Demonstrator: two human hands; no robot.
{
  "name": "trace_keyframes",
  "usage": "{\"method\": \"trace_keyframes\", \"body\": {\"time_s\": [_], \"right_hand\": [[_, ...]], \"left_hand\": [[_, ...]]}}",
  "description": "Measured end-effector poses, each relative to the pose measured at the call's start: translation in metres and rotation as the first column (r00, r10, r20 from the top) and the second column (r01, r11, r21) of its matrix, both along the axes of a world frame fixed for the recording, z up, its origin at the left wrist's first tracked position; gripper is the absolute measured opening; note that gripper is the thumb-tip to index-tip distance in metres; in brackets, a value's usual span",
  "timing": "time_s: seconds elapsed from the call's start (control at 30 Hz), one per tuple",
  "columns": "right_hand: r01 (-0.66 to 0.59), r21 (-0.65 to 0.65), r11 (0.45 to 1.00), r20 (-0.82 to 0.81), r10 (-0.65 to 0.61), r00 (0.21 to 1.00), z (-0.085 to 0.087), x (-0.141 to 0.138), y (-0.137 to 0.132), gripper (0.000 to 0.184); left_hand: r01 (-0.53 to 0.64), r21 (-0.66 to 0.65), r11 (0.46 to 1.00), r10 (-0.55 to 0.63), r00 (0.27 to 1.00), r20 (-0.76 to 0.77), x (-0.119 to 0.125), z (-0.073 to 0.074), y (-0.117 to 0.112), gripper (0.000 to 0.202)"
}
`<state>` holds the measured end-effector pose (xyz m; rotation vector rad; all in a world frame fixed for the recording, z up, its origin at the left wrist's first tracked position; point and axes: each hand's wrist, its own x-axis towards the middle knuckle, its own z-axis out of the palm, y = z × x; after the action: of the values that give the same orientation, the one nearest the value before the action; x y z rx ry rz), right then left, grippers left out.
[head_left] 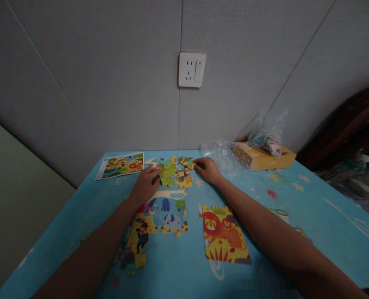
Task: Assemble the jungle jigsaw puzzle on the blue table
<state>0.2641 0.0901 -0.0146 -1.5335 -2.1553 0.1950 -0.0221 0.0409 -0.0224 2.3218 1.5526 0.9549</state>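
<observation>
Puzzle section [169, 173] near far edge of table [172, 265]; step, presumably: joining.
Left hand [146, 182] grasps its left side; right hand [209, 169] touches right side, grip unclear; next likely calls for careful alignment.

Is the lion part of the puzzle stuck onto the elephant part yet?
No, a strip of blue tablecloth shows between the lion part and the elephant part.

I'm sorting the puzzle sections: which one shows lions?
The near-right section, beside the right forearm, shows two lions; the near-left section shows elephants, the far section much green.
</observation>
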Motion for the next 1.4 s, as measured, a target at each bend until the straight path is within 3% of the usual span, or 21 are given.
{"method": "trace_keyframes", "body": {"time_s": [0.17,0.3,0.37,0.43,0.5,0.6,0.77,0.97,1.17,1.4], "right_hand": [[-0.049,0.015,0.999,0.016,0.049,0.999,0.039,0.003,-0.014,0.028],[-0.120,-0.020,0.993,0.062,0.121,0.991,0.068,0.008,-0.067,0.032],[-0.157,-0.046,0.987,0.113,0.161,0.980,0.065,0.011,-0.108,0.048],[-0.148,-0.103,0.984,0.156,0.163,0.974,0.050,0.016,-0.150,0.071],[-0.125,-0.187,0.974,0.202,0.162,0.966,0.031,0.022,-0.183,0.083],[-0.112,-0.204,0.973,0.212,0.156,0.965,0.010,0.031,-0.209,0.075],[-0.117,-0.222,0.968,0.179,0.158,0.971,0.011,0.037,-0.217,0.069],[-0.245,-0.288,0.926,0.132,0.291,0.947,0.022,0.047,-0.225,0.095],[-0.290,-0.296,0.910,0.131,0.339,0.931,0.026,0.062,-0.234,0.087],[-0.236,-0.304,0.923,0.182,0.300,0.937,0.018,0.088,-0.232,0.088]], "left_hand": [[-0.077,0.037,0.996,0.075,0.996,0.043,-0.009,0.006,-0.001,0.044],[0.014,0.015,1.000,-0.015,1.000,0.024,-0.025,0.020,-0.020,0.036],[0.174,-0.003,0.985,-0.173,0.979,-0.105,-0.036,0.023,-0.041,0.038],[0.334,-0.067,0.940,-0.339,0.894,-0.293,-0.044,0.022,-0.064,0.048],[0.392,-0.147,0.908,-0.415,0.802,-0.430,-0.048,0.017,-0.083,0.056],[0.399,-0.181,0.899,-0.433,0.741,-0.514,-0.045,0.011,-0.099,0.060],[0.385,-0.172,0.907,-0.413,0.730,-0.545,-0.035,0.011,-0.100,0.061],[0.392,-0.171,0.904,-0.417,0.722,-0.552,-0.031,0.011,-0.103,0.060],[0.390,-0.146,0.909,-0.403,0.734,-0.547,-0.003,0.013,-0.120,0.056],[0.381,-0.107,0.918,-0.378,0.765,-0.521,0.022,0.011,-0.123,0.055]]}}
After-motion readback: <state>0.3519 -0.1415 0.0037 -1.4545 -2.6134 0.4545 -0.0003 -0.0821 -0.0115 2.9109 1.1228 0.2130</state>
